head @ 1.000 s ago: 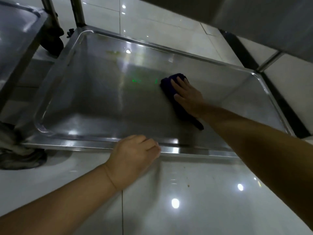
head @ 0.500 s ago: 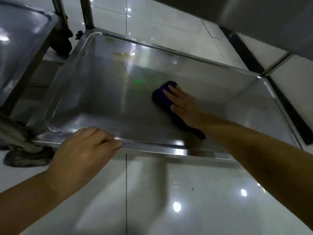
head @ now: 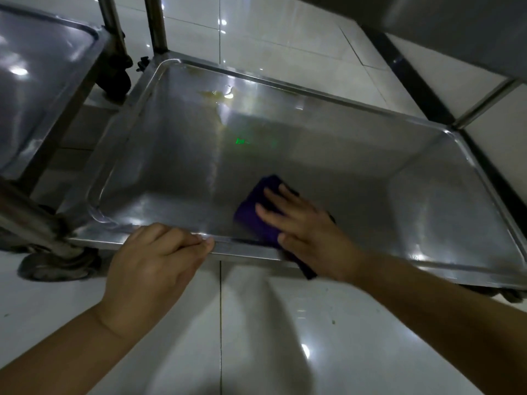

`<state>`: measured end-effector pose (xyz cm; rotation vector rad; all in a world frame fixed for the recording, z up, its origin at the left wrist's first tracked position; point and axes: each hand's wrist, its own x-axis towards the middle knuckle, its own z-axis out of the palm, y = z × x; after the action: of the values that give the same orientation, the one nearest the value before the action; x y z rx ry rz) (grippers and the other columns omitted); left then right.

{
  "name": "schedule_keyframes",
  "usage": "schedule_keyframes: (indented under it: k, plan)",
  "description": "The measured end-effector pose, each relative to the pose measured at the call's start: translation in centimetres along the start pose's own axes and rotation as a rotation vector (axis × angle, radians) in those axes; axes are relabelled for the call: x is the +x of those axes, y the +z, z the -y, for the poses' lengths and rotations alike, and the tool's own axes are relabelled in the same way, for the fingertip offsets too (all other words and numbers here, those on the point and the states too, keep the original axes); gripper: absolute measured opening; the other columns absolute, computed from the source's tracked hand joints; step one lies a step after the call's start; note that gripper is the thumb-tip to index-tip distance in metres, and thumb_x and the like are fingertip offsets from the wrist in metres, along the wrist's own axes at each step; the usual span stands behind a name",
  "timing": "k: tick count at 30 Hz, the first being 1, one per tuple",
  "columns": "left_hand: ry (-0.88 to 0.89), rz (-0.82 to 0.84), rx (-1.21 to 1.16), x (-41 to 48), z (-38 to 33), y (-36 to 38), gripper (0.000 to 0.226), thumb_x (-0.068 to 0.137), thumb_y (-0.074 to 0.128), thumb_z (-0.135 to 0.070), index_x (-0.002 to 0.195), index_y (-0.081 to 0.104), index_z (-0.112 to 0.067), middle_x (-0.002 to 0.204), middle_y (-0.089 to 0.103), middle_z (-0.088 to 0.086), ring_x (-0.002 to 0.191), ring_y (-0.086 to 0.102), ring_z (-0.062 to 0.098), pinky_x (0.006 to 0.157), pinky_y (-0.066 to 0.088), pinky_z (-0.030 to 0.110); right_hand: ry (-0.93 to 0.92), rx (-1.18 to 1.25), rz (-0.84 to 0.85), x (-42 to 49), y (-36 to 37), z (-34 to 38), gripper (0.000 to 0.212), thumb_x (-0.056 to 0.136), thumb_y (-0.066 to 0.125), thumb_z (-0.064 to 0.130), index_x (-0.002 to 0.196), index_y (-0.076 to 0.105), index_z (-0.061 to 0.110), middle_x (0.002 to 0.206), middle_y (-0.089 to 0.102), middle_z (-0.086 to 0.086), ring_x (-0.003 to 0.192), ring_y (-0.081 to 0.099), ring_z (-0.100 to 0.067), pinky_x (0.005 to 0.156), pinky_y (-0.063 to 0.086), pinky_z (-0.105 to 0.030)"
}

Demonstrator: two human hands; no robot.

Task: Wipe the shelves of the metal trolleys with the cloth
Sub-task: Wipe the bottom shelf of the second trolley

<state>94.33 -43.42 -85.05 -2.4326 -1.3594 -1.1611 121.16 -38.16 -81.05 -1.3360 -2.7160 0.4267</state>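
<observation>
Glossy white floor tiles (head: 256,337) fill the bottom of my head view, throwing back ceiling lights, and a dark strip runs along the wall on the right. On them stands a metal trolley whose low shelf (head: 176,166) takes up the middle of the frame, with two steel uprights (head: 155,24) rising at its far left corner. A second trolley's shelf (head: 42,81) sits higher, off to the left, and a grimy castor (head: 57,263) shows under the near left corner.

The purple cloth (head: 253,215) lies on the low shelf close to the near rim, its dark tail draped over that rim. My right hand (head: 308,226) presses it flat with fingers straight and spread. My left hand (head: 151,266) has its fingers curled over the near rim, left of the cloth, gripping it.

A second ago the cloth and right hand were out at mid-shelf; they have been pulled back toward me since. The left hand was then further toward the middle of the rim and now grips nearer the left corner.

A yellowish stain (head: 216,94) marks the far side of the shelf. A small green glow (head: 241,141) reflects mid-shelf, too blurred to read
</observation>
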Motion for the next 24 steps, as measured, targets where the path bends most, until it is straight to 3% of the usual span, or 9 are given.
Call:
schedule_keyframes:
  k: [4,7,10,11,13,14,17,20,24]
  plan:
    - [-0.046,-0.014,-0.034,-0.3,-0.1,0.2,0.016,0.087,0.063,-0.019,0.089,0.078,-0.014,0.08,0.07,-0.001,0.072,0.052,0.019,0.063,0.044,0.035,-0.069,0.166,0.099,-0.6,-0.3,1.4,0.044,0.101,0.026,0.038,0.145,0.021,0.039,0.158,0.01,0.015,0.147,-0.005,-0.005,0.119,-0.004,-0.029]
    - [-0.061,-0.031,-0.048,-0.3,-0.2,0.3,0.018,0.088,0.062,-0.02,0.09,0.078,-0.014,0.081,0.071,-0.002,0.07,0.056,0.02,0.064,0.045,0.034,-0.061,0.028,0.03,4.2,-0.7,-0.6,0.05,0.097,0.033,0.03,0.146,0.025,0.025,0.158,0.02,-0.002,0.147,0.003,-0.018,0.119,0.006,-0.038]
    - [-0.07,-0.038,-0.042,-0.2,-0.3,0.2,0.019,0.088,0.061,-0.02,0.089,0.079,-0.015,0.08,0.07,-0.003,0.071,0.055,0.019,0.065,0.043,0.033,0.052,-0.137,-0.042,10.8,-2.0,-4.3,0.05,0.101,0.036,0.024,0.148,0.027,0.012,0.158,0.017,-0.01,0.147,0.007,-0.025,0.116,-0.002,-0.026]
    - [-0.069,-0.04,-0.037,-0.2,-0.3,0.2,0.019,0.087,0.061,-0.02,0.089,0.079,-0.015,0.08,0.07,-0.003,0.071,0.053,0.018,0.065,0.042,0.032,0.051,-0.19,-0.033,12.8,-2.5,-5.4,0.047,0.102,0.035,0.023,0.145,0.035,0.008,0.157,0.02,-0.012,0.147,0.011,-0.03,0.117,-0.001,-0.029]
    - [-0.069,-0.043,-0.045,-0.2,-0.2,0.2,0.018,0.087,0.061,-0.021,0.089,0.078,-0.016,0.08,0.07,-0.003,0.073,0.051,0.016,0.067,0.041,0.03,0.038,-0.299,0.018,15.6,-3.1,-7.4,0.039,0.1,0.038,0.018,0.128,0.059,0.001,0.153,0.029,-0.018,0.143,0.02,-0.042,0.119,0.013,-0.049]
    - [-0.07,-0.046,-0.052,-0.3,-0.1,0.3,0.018,0.087,0.061,-0.021,0.088,0.078,-0.016,0.08,0.07,-0.003,0.073,0.051,0.015,0.067,0.041,0.03,0.065,-0.363,0.029,16.4,-3.4,-7.9,0.036,0.101,0.04,0.016,0.124,0.062,0.0,0.155,0.025,-0.017,0.143,0.017,-0.043,0.118,0.016,-0.053]
    - [-0.059,-0.059,-0.039,-0.4,0.1,0.2,0.017,0.087,0.063,-0.021,0.082,0.078,-0.016,0.079,0.07,-0.004,0.073,0.051,0.015,0.067,0.041,0.03,0.165,-0.36,0.022,16.2,-3.0,-7.1,0.04,0.104,0.033,0.021,0.14,0.047,0.012,0.161,0.007,-0.005,0.148,0.0,-0.032,0.118,0.014,-0.049]
    - [-0.06,-0.046,-0.011,-0.2,0.1,0.0,0.022,0.087,0.06,-0.023,0.075,0.076,-0.013,0.078,0.07,-0.003,0.075,0.05,0.014,0.069,0.04,0.028,0.229,-0.154,-0.02,13.1,-1.8,-3.4,0.05,0.103,0.031,0.03,0.152,0.019,0.025,0.161,0.004,-0.001,0.148,-0.003,-0.022,0.119,0.01,-0.04]
    - [-0.019,0.046,-0.063,-0.4,1.0,-1.1,0.021,0.087,0.059,-0.025,0.087,0.075,-0.012,0.086,0.07,0.0,0.082,0.053,0.013,0.075,0.04,0.026,0.024,-0.004,0.04,5.3,0.4,3.4,0.056,0.091,0.021,0.044,0.145,0.01,0.037,0.156,0.003,0.014,0.146,-0.006,-0.01,0.116,-0.003,-0.026]
